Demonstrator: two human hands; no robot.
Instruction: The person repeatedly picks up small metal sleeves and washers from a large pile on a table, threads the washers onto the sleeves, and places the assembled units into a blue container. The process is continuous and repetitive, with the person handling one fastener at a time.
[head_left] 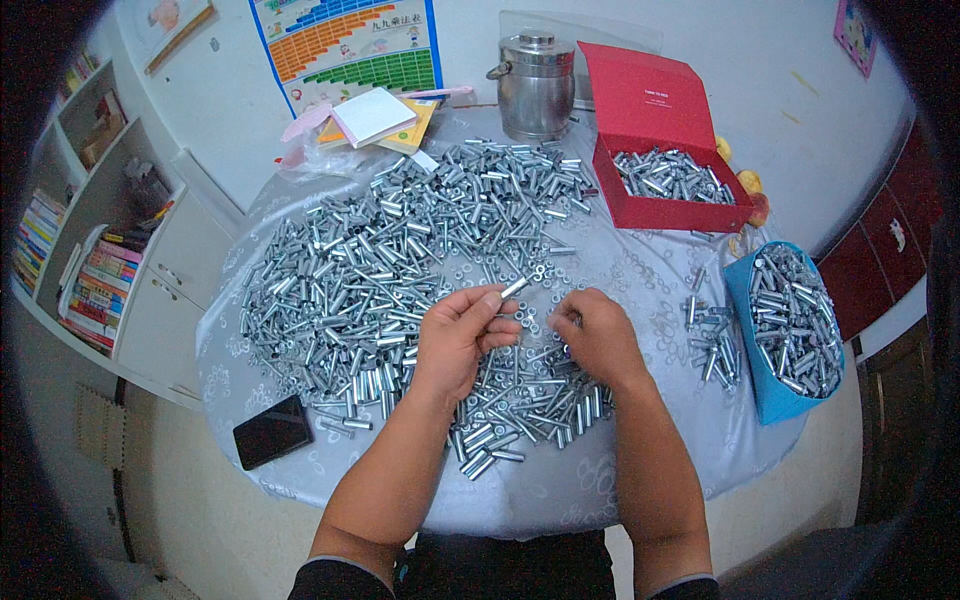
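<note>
My left hand [458, 335] holds a short silver metal sleeve [512, 289] between thumb and fingers, its end poking up to the right. My right hand [598, 335] rests knuckles-up on the table with its fingertips curled into small loose washers and sleeves; what it pinches is hidden. Both hands are over the near edge of a big pile of silver sleeves and bolts [400, 260] spread on the round table [560, 490], which has a pale patterned cloth.
A red box [668, 212] with its lid up holds sleeves at the back right. A blue bin [760, 385] full of them sits at the right edge. A steel pot [536, 85] and paper pads [372, 115] stand behind; a black phone [272, 431] lies front left.
</note>
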